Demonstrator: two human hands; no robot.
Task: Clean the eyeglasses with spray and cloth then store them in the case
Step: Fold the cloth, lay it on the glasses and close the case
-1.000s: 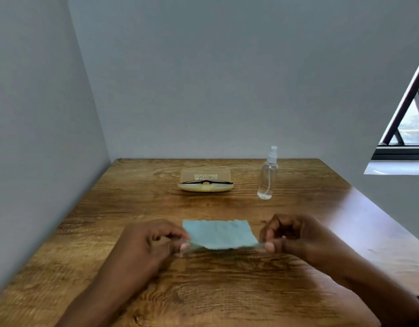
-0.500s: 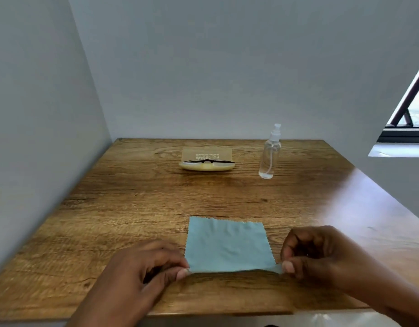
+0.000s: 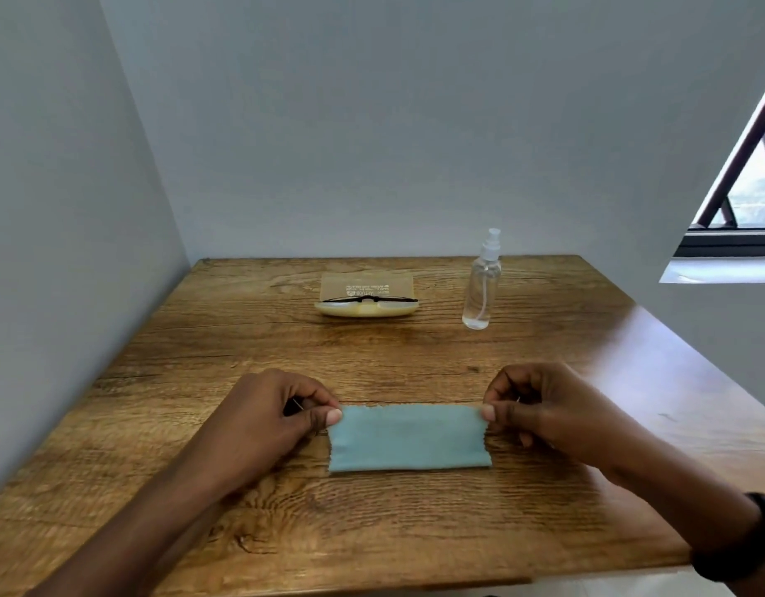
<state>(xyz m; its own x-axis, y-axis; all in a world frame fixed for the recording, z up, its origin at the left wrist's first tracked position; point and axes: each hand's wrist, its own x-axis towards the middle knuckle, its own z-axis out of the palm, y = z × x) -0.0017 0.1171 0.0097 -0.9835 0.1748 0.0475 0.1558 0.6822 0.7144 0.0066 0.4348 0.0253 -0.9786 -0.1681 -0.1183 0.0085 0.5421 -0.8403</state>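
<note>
Head view, one wooden surface (image 3: pixel 242 338) set into a grey corner.

- Cloth: pale blue microfibre cloth (image 3: pixel 408 439) lies flat near the front edge, a wide rectangle, doubled over by the look of it, with the smooth fold toward the person and the zigzag-cut edge away.
- Left hand (image 3: pixel 277 417): its grip pinches the cloth's far left corner between thumb and forefinger, other fingers curled under.
- Right hand (image 3: pixel 544 413): same pinch on the far right corner. Dark band (image 3: pixel 755 540) on that wrist.
- Eyeglasses (image 3: pixel 367 300): dark frame, lying in the open cream case (image 3: pixel 365 311) at the far middle of the surface, well apart from the hands.
- Spray bottle (image 3: pixel 482 290): clear, upright, just right of the case, a little liquid at the bottom.

Step in hand, as I judge it: squaring the fold. To do it well, keep both corners level so the cut edges meet, lay them down together, then let go (a skewed fold leaves a loose flap that drags on a lens). Hold by the corners only, so the middle stays free of finger grease.

Writing: pale print on the case's raised lid (image 3: pixel 367 290), a few lines with a small mark, upside down from here and too small to read. No label shows on the bottle.
</note>
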